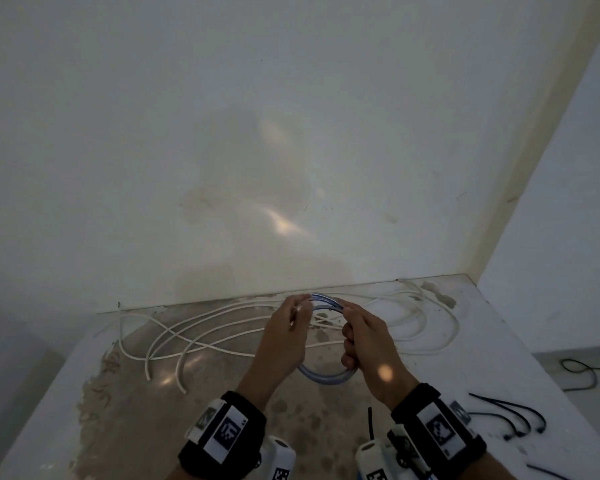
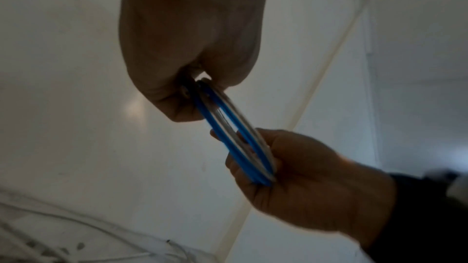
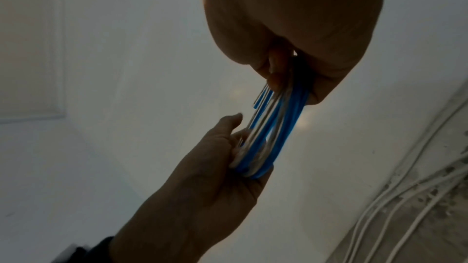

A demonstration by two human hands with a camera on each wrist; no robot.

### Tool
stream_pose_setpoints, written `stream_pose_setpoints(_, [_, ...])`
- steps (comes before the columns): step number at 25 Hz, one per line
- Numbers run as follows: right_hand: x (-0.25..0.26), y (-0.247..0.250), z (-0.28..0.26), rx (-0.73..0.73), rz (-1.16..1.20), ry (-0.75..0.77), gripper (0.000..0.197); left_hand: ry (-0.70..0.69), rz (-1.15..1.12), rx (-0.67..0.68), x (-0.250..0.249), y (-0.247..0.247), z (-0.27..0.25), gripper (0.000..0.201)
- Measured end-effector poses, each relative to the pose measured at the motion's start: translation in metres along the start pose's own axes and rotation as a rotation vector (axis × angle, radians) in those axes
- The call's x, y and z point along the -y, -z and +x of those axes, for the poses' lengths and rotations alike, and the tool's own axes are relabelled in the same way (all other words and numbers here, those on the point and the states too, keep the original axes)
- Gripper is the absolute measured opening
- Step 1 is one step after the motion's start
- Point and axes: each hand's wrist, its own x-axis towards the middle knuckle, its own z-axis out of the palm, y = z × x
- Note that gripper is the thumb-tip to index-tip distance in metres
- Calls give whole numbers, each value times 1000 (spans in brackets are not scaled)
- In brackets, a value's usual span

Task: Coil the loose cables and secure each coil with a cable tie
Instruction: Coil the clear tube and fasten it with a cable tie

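The coil (image 1: 326,341) of blue-and-clear cable is held up off the bench (image 1: 465,341) between both hands, a little in from the bench's far edge and about midway along it. Its turns lie close together in a flat ring; in the right wrist view a few loose ends stick out of the bundle just below the right fingers. The left hand (image 1: 284,327) pinches the far, upper arc of the ring, thumb and fingertips closed on the strands, so the coil runs out of that grip toward the other hand. The right hand (image 1: 364,344) is curled round the ring's right side, fingers wrapped over the bundle and thumb pressed along it; the near, lower arc of the coil hangs free below and between the two wrists. In the left wrist view the strands pass straight from one grip to the other with only a short bare stretch between them. Behind and beneath the coil, white cables (image 1: 222,327) sprawl loose in long crossing loops over the far half of the bench, from its left part to the far right corner. Several black ties (image 1: 513,417) lie near the bench's right edge, well apart from the coil, with one more just beside the right wrist.
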Motion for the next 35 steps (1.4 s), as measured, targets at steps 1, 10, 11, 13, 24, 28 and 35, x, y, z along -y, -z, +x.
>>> stream_pose_setpoints(1, [-1, 1, 0, -7, -5, 7, 31, -76, 133, -1, 4, 0, -1, 25])
stream_pose_setpoints(10, [-9, 10, -5, 18, -338, 235, 33, -233, 230, -103, 1, -10, -6, 22])
stream_pose_setpoints(11, [-11, 11, -5, 1, -391, 275, 33, -249, 224, -102, -1, -12, -7, 22])
stream_pose_setpoints(13, [-14, 14, -6, 4, -431, 301, 32, -267, 236, -47, -3, -13, -8, 27])
stream_pose_setpoints(24, [-5, 18, -9, 226, -152, 101, 33, -269, 133, -296, 11, -5, 3, 14])
stream_pose_setpoints(28, [-2, 14, -5, 256, 279, -85, 34, -186, 96, -328, 15, -6, 3, 15])
stream_pose_setpoints(35, [26, 24, -14, 393, -576, 270, 29, -402, 536, 68, 9, -6, -15, 39])
